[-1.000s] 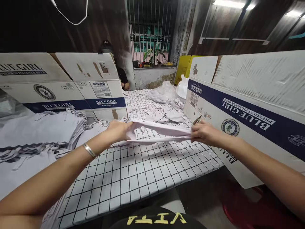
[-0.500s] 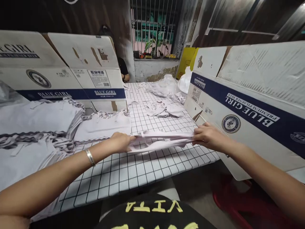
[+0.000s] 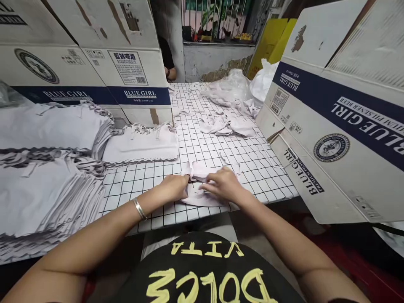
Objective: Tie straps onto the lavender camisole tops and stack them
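Between both hands (image 3: pixel 176 187) lies pale cloth (image 3: pixel 205 195).

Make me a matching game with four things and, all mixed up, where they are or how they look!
1. Bracelet
2. Clear bag
3. Cloth stacks
4. Black shirt

A. At the far end of the table
B. Has yellow letters
C. Around the left wrist
D. On the table's left side

Pairs: 1-C, 2-A, 3-D, 4-B

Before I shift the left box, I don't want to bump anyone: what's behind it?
Beyond the left box's right edge, a person's dark sleeve and forearm show; the box hides the rest.
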The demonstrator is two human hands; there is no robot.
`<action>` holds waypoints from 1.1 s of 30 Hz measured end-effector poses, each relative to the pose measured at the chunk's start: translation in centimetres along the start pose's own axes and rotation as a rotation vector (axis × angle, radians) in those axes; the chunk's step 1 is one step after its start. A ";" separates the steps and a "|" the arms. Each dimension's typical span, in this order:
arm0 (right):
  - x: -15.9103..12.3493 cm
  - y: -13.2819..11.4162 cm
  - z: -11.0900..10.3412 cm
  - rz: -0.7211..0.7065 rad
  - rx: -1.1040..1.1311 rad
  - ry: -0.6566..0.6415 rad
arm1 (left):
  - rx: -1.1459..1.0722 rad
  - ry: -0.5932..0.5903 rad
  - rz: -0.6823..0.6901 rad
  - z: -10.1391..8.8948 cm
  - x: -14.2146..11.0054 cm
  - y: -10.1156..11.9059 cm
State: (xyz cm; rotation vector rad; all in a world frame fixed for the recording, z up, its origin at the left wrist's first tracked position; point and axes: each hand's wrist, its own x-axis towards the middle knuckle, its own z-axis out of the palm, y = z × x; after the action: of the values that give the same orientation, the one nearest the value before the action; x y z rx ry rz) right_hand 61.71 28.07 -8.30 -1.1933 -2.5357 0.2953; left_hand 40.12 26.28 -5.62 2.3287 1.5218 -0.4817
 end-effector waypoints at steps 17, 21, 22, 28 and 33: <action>4.2 10.8 -14.1 0.327 0.599 -0.052 | -0.530 0.214 0.189 -3.4 -1.8 -7.6; 2.9 11.8 -19.1 0.260 0.426 -0.242 | -0.574 0.372 0.199 -9.1 -2.2 -10.2; 2.9 11.8 -20.0 0.253 0.382 -0.221 | -0.560 0.403 0.199 -10.7 -2.2 -10.5; 3.3 11.9 -24.0 0.131 0.167 -0.076 | -0.313 0.487 0.162 -19.4 -1.0 -11.1; 3.5 10.3 -25.1 0.271 0.276 -0.061 | 0.075 0.604 0.015 -26.4 2.1 -10.4</action>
State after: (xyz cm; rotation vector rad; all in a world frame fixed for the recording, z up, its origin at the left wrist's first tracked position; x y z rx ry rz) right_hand 76.28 38.48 12.35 -1.4296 -2.2827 0.7295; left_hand 34.10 43.55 16.14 2.6914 1.7449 0.2029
